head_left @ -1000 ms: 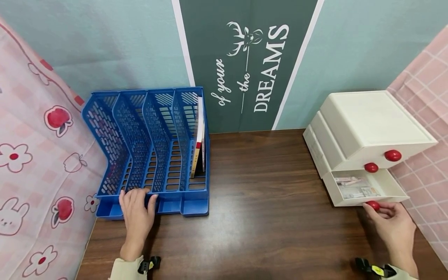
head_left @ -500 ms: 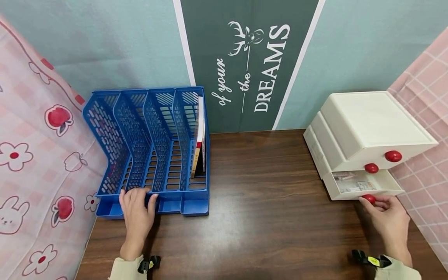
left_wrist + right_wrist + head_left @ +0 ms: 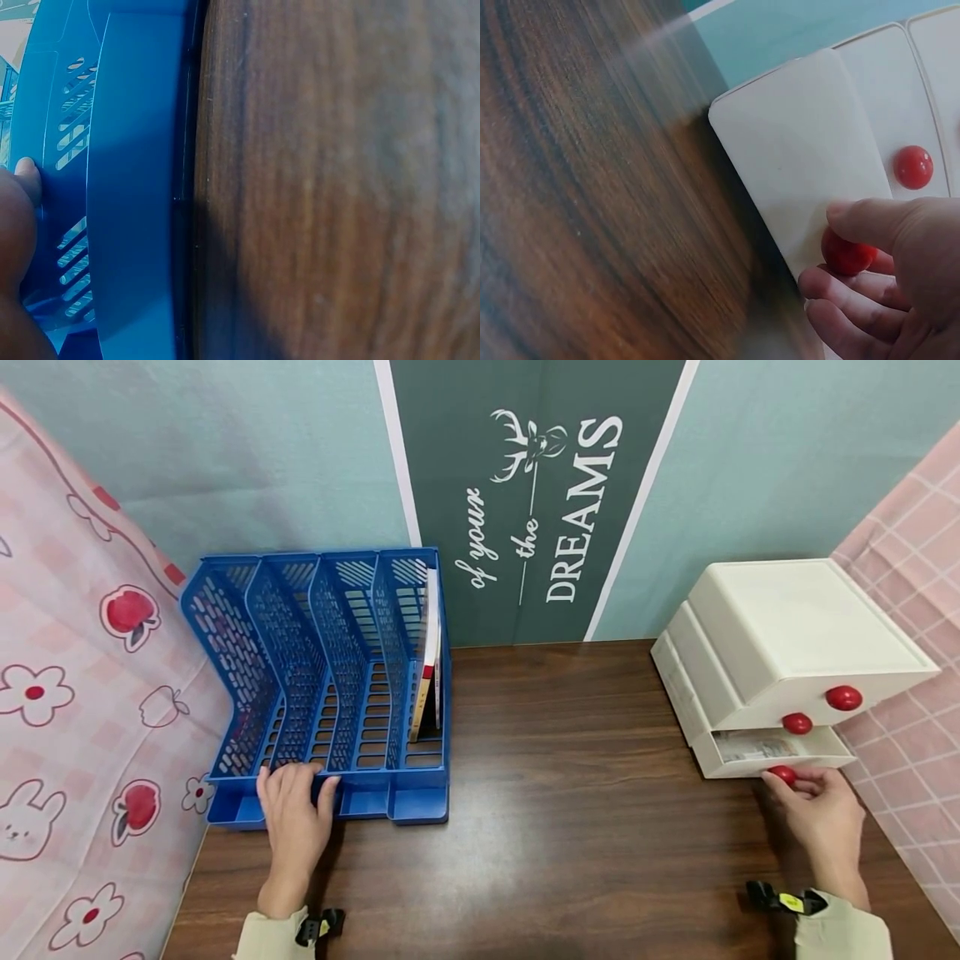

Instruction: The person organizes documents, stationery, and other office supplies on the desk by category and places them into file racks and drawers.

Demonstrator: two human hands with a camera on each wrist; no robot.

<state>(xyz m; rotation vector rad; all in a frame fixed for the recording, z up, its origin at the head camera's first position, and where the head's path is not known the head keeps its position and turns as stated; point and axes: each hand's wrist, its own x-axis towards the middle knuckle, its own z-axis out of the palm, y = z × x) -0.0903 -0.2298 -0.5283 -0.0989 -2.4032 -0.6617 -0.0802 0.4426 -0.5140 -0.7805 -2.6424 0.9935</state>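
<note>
At the right, the pull-out drawer (image 3: 727, 768) of a white desktop drawer unit (image 3: 817, 618) stands part way out, with small packaged items (image 3: 757, 746) inside. My right hand (image 3: 821, 818) pinches its round red knob (image 3: 847, 251) between thumb and fingers. At the left is a blue file rack (image 3: 318, 772) of open slots with small front trays. My left hand (image 3: 294, 818) holds the rack's front rim, its fingers over the edge. The left wrist view has the thumb (image 3: 28, 180) against the blue plastic. Books (image 3: 427, 668) lean in the rack's rightmost slot.
Brown wood-grain tabletop (image 3: 555, 793) lies between rack and drawer unit. A green and teal printed backdrop (image 3: 525, 485) rises behind. Pink patterned cloths hang at both sides. Two more red knobs (image 3: 843, 697) stick out above the drawer.
My right hand has moved forward and slightly left with the knob, and the drawer has slid further into the unit. The left hand stays in place on the rack.
</note>
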